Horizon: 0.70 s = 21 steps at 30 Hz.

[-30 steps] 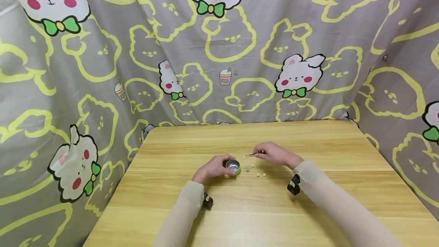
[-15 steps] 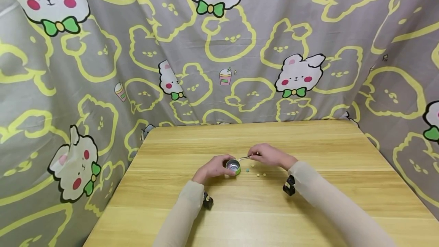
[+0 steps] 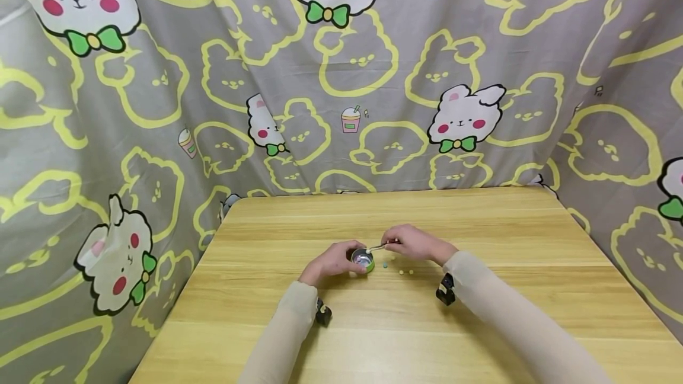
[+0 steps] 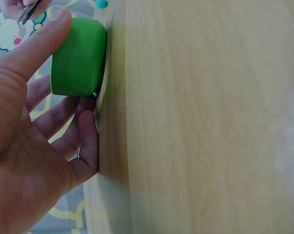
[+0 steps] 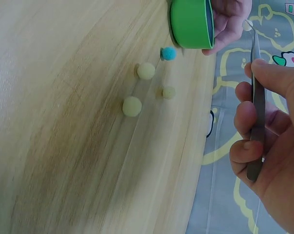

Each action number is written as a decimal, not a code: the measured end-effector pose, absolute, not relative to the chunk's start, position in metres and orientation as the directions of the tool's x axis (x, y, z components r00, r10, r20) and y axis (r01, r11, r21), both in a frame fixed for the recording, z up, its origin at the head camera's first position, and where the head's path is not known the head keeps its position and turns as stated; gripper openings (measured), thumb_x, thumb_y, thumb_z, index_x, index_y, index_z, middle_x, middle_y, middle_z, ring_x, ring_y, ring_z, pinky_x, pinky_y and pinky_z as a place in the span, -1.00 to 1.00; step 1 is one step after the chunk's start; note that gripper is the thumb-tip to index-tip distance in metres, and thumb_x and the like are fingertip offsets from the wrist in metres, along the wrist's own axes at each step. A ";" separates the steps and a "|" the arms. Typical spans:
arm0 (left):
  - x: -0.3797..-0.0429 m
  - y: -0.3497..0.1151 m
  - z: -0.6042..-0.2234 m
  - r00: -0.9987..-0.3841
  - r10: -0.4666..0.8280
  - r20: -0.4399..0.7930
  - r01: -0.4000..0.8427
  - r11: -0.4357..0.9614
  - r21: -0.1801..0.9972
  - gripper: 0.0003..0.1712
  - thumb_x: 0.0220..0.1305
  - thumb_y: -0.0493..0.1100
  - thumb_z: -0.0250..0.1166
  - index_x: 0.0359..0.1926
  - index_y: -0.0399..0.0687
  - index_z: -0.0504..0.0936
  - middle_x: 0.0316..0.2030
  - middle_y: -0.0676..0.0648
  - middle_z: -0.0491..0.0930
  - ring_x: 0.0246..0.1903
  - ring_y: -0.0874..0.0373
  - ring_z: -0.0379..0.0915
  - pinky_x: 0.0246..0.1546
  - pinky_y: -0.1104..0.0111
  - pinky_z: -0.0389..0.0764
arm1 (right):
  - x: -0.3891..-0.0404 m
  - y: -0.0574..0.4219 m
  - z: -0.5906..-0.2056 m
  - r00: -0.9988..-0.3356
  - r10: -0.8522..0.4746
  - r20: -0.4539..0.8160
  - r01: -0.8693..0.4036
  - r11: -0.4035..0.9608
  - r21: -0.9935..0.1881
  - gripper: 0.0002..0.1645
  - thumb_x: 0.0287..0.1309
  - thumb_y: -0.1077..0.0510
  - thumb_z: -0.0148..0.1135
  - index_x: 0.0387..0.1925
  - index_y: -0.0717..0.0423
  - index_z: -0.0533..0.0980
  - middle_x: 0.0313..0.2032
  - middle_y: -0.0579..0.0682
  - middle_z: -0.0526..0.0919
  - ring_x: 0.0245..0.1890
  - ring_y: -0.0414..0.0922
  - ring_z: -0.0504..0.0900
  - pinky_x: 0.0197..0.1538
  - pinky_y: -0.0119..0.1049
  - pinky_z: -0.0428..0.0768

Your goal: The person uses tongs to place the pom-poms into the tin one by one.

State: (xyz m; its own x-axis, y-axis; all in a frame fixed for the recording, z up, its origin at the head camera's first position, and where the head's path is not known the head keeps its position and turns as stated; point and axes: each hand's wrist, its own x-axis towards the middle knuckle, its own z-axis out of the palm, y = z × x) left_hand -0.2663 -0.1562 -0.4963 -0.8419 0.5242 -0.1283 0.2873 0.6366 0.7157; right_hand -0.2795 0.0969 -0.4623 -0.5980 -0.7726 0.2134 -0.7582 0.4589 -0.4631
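My left hand point(image 3: 333, 258) grips a small round green tin point(image 4: 79, 58) on the wooden table, thumb on its near side and fingers behind it. The tin's open top faces up and its inside is silvery. In my right hand point(image 3: 413, 242) I pinch metal tweezers point(image 5: 256, 107) between thumb and fingers. Their tips hold a small whitish ball point(image 5: 248, 25), which is over the tin's far rim in the head view. A blue fuzzy ball point(image 5: 168, 53) lies on the table just right of the tin.
Three pale yellow balls lie right of the tin: a larger ball point(image 5: 146, 71), another ball point(image 5: 132, 106) and a smaller ball point(image 5: 169, 92). A patterned grey curtain point(image 3: 315, 70) hangs behind and beside the wooden table point(image 3: 416, 342).
My right hand has moved left, bringing the tweezers and the whitish ball from beside the tin to over its rim. The left hand and the tin have stayed put.
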 end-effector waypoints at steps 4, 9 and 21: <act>-0.266 -0.156 -0.496 -0.842 0.524 -0.129 0.289 0.639 0.713 -0.42 0.03 0.01 0.47 0.11 0.08 0.52 -0.12 0.14 0.54 -0.14 0.25 0.43 -0.05 0.34 0.42 | -0.281 0.095 -0.464 -0.592 -0.775 0.220 -0.765 0.455 -0.456 -0.90 0.28 0.18 0.15 -0.27 0.04 0.59 -0.31 -0.15 0.60 -0.34 -0.26 0.50 -0.24 -0.27 0.49; -0.267 -0.156 -0.495 -0.841 0.526 -0.124 0.293 0.637 0.713 -0.41 0.04 0.00 0.46 0.11 0.06 0.52 -0.12 0.13 0.55 -0.14 0.25 0.44 -0.06 0.34 0.43 | -0.281 0.091 -0.465 -0.595 -0.777 0.203 -0.760 0.463 -0.456 -0.89 0.28 0.19 0.15 -0.28 0.04 0.60 -0.33 -0.16 0.60 -0.34 -0.26 0.51 -0.22 -0.27 0.50; -0.265 -0.156 -0.495 -0.840 0.529 -0.119 0.298 0.634 0.713 -0.42 0.04 -0.01 0.46 0.11 0.07 0.52 -0.10 0.13 0.54 -0.11 0.25 0.43 -0.03 0.33 0.41 | -0.281 0.086 -0.467 -0.619 -0.766 0.176 -0.738 0.490 -0.464 -0.90 0.27 0.18 0.15 -0.26 0.04 0.59 -0.29 -0.13 0.60 -0.28 -0.22 0.54 -0.17 -0.24 0.51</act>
State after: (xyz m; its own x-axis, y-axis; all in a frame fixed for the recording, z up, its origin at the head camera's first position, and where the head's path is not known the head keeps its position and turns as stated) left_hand -0.2653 -0.1560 -0.4946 -0.8399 0.5294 -0.1193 0.2983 0.6340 0.7135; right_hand -0.2809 0.0861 -0.4672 -0.6187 -0.7657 0.1756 -0.7381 0.4900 -0.4638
